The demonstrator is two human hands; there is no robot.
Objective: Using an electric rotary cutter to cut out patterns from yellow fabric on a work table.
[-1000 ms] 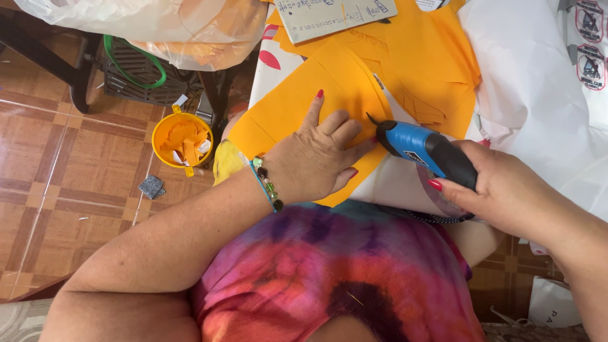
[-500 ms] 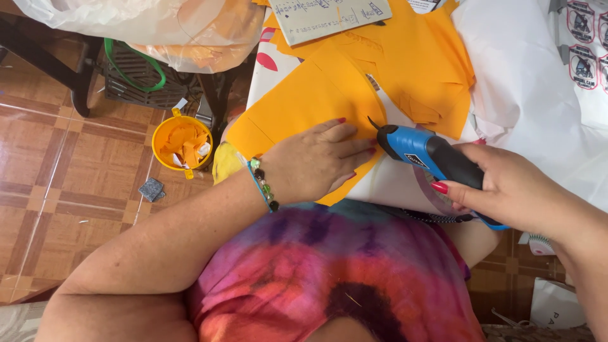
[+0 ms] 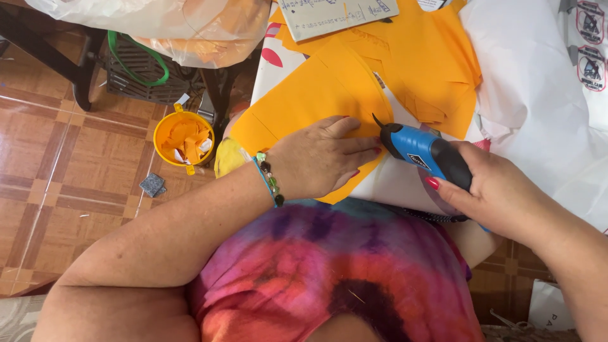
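Observation:
My left hand (image 3: 320, 158) lies flat, palm down, on a folded orange fabric piece (image 3: 316, 95) at the table's near edge, fingers pointing right. My right hand (image 3: 500, 193) grips a blue and black electric cutter (image 3: 424, 152), whose tip touches the fabric's edge just beyond my left fingertips. A beaded bracelet (image 3: 269, 178) circles my left wrist. More orange fabric pieces (image 3: 437, 69) lie further back on the table.
A yellow bucket (image 3: 183, 139) with orange scraps stands on the tiled floor to the left. White sheet material (image 3: 538, 95) covers the table's right side. A printed card (image 3: 335, 12) lies at the far edge. A plastic bag (image 3: 158, 25) rests on a dark rack.
My left hand has turned and slid so its fingers point right along the fabric. The cutter and my right hand have shifted slightly toward the fabric's edge.

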